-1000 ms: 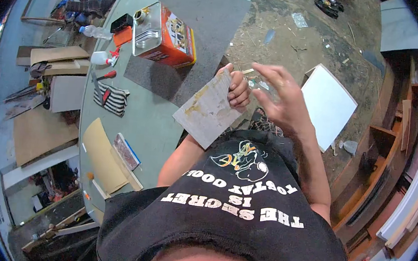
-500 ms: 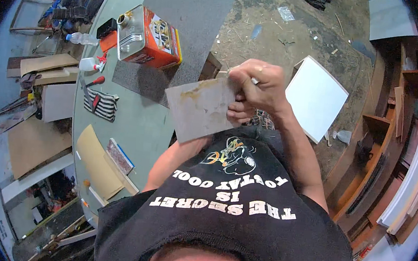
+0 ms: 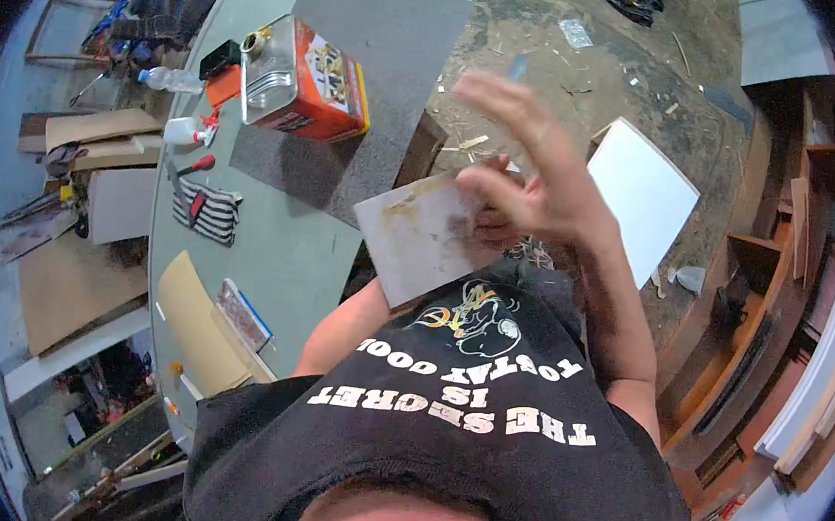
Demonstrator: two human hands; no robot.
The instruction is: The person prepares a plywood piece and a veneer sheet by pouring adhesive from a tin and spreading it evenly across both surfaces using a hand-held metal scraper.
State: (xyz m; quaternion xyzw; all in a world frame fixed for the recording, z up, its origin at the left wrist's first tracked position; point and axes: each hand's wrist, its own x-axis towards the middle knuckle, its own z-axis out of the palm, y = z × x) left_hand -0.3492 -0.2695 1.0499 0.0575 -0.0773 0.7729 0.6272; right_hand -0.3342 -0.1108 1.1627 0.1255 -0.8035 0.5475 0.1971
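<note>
A small pale grey board (image 3: pixel 419 241) with a yellow-brown stain along its far edge is held tilted in front of my chest. My left forearm passes underneath it, and the fingers of my left hand (image 3: pixel 498 226) curl at its right side; the rest of that hand is hidden. My right hand (image 3: pixel 537 167) is raised over the board's right corner, blurred by motion, with fingers stretched out and thumb apart. It holds nothing that I can see.
On the green-grey table (image 3: pixel 283 248) at left stand a red-and-silver metal can (image 3: pixel 304 79) and a spray bottle (image 3: pixel 189 128), near a striped cloth (image 3: pixel 206 212) and a curved tan sheet (image 3: pixel 196 315). A white panel (image 3: pixel 641 202) and wooden shelving (image 3: pixel 743 322) are at right.
My right hand has let go of the board's right corner, lifted away and spread its fingers. The board has shifted slightly right and turned a little.
</note>
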